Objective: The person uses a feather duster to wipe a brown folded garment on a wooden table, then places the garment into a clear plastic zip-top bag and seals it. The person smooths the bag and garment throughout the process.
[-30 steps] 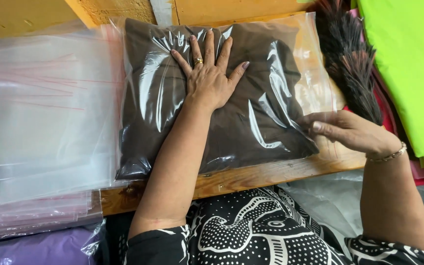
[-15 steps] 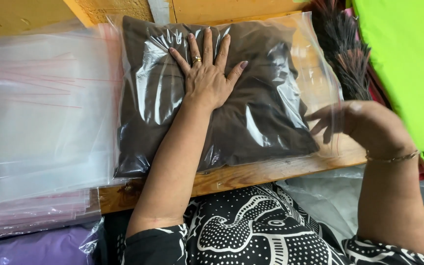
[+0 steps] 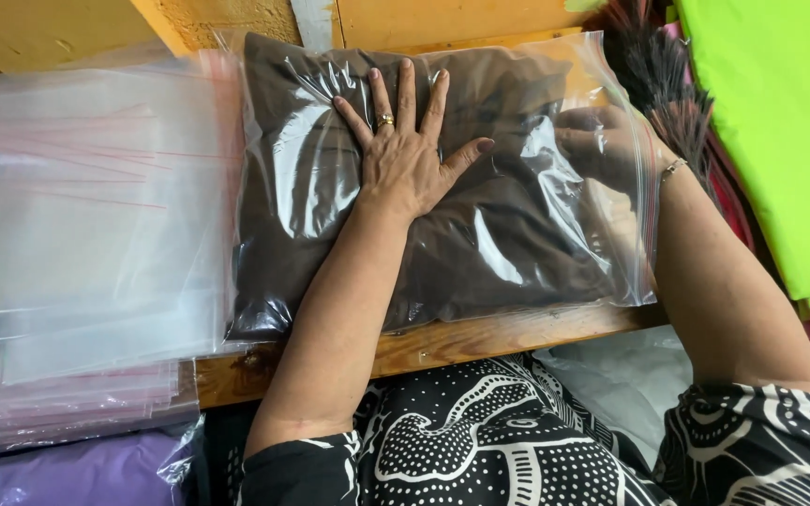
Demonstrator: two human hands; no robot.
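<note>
Right now our left hand (image 3: pixel 403 159) lies flat, fingers spread wide, pressing down on a clear plastic bag (image 3: pixel 311 169) that holds a folded dark brown garment (image 3: pixel 480 253). The bag rests on a wooden board (image 3: pixel 480 337) directly in front of us, filling most of it. Our right hand (image 3: pixel 611 150) is at the bag's right end, and it appears to sit inside or under the plastic near the open edge; whether its fingers are curled round the cloth or only pushing against it we cannot tell through the film.

To the left lies a stack of empty clear bags (image 3: pixel 86 215), just beside the filled one and partly under its edge. A bright green cloth (image 3: pixel 780 131) lies at the far right, and a dark brush of bristles (image 3: pixel 658 84) sits between it and the bag.

What could go wrong, as we judge it: the plastic is slick, so the bag may slide under our flat palm. Trapped air could puff it up if the pressure eases. The garment might bunch at the right end and catch in the opening, or the thin film could split where the right hand strains it.
</note>
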